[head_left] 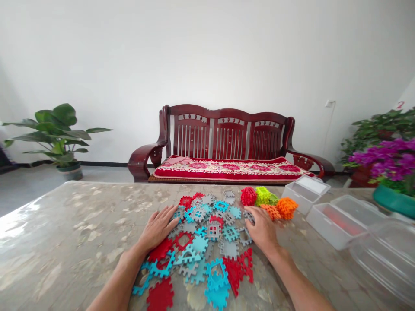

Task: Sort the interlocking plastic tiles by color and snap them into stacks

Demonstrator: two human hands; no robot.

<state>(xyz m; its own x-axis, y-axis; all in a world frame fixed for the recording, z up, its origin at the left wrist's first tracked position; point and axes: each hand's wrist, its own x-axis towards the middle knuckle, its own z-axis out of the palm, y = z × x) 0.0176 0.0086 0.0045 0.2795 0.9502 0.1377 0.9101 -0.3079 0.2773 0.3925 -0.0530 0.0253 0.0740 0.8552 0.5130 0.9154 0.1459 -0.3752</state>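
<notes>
Red, blue and grey pieces (229, 249) are lying in a broad, mixed pile on the table (81, 246), between the left hand (158, 229) and the right hand (263, 229). Judging by this jumble, most of the handling is remaining: colours are mingling, many pieces are overlapping, and whether any are interlocking I cannot tell. Beyond the right hand, things are looking more settled: a red clump (248, 196), a yellow-green clump (262, 195) and an orange clump (287, 208) are sitting close together, grouped by colour. Farther right, clear boxes (324, 226) are standing with lids raised; something reddish is showing in the nearer one, too faint to name.

Both forearms are reaching forward from the near edge, framing the pile. The left hand is lying palm down at its left edge, fingers slightly spread and pointing forward and inward. The right hand is curving inward at the right edge, loosely cupped beside grey pieces, thumb apart from the fingers; neither is lifting anything.
</notes>
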